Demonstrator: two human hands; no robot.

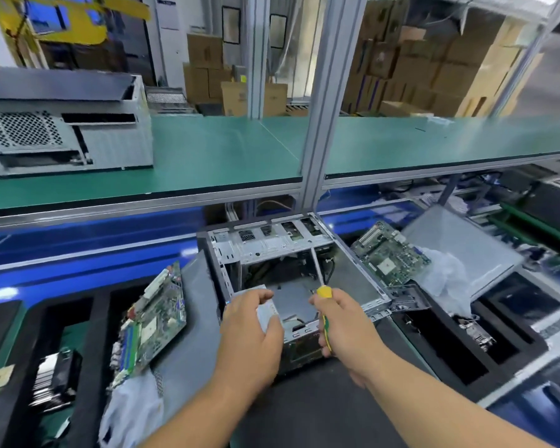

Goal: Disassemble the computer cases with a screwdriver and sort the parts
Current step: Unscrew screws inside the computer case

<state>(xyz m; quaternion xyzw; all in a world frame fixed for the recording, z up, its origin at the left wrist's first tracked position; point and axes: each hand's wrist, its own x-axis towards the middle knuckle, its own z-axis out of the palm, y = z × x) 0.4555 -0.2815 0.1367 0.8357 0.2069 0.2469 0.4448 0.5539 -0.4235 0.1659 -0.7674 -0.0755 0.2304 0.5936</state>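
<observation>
two cases show: an open case [291, 263] in the middle of the worktop [320, 405], its side off, and a closed grey case [68, 130] on the green shelf [227, 150] above, at the far left. two boards lie out, one board [152, 321] leaning just left of the open case, the other board [390, 253] resting at its right edge. one grey panel [459, 247] lies tilted behind the right board. one heatsink [57, 376] sits in a black tray slot [101, 334] at the left. two hands reach into the open case: the left hand [253, 331] grips a small silver box [265, 310] at the near edge, and the right hand [343, 324] holds one screwdriver [324, 313], yellow and green, its yellow cap up. many cardboard boxes [434, 66] are stacked behind the shelf. no writing or brand can be read anywhere.
</observation>
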